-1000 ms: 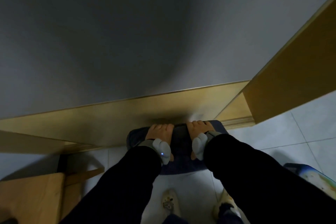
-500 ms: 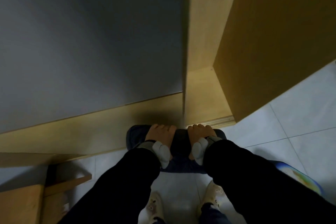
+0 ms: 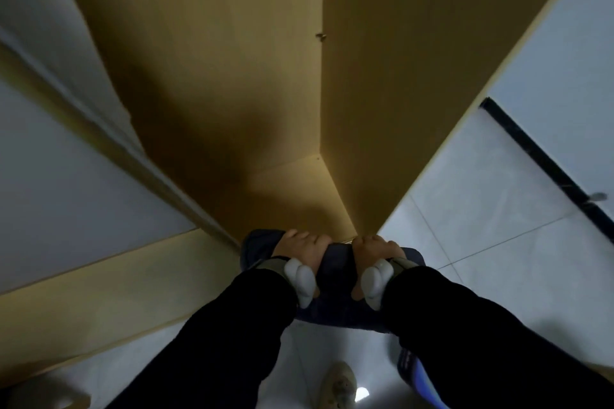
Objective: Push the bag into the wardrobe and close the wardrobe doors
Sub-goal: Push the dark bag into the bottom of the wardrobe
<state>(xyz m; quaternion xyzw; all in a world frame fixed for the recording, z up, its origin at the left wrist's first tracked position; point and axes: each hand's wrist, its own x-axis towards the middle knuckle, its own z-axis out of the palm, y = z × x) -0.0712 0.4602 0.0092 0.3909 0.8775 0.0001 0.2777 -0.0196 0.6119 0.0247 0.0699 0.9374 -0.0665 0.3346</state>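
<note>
Head view looks steeply down on both hands clamped over the top of a dark blue bag (image 3: 335,312) that stands on the tiled floor (image 3: 498,259) at the mouth of the wardrobe (image 3: 232,76). Left hand (image 3: 299,251) and right hand (image 3: 375,251) each curl their fingers over the bag's far upper edge, side by side and close together, so both are closed on the bag and equally near it. The bag's long axis runs left to right, across the opening, and the bag lies directly under the hands rather than ahead of them. The wardrobe's wooden bottom panel (image 3: 299,199) lies straight ahead, just beyond the fingertips; the bag's front edge appears to sit at the threshold, with most of its body outside. The right inner wall (image 3: 398,93) stands close by the right hand. I judge the push must go straight forward, away from the body, kept square so the right end does not catch that wall. Doors are not clearly identifiable here.
</note>
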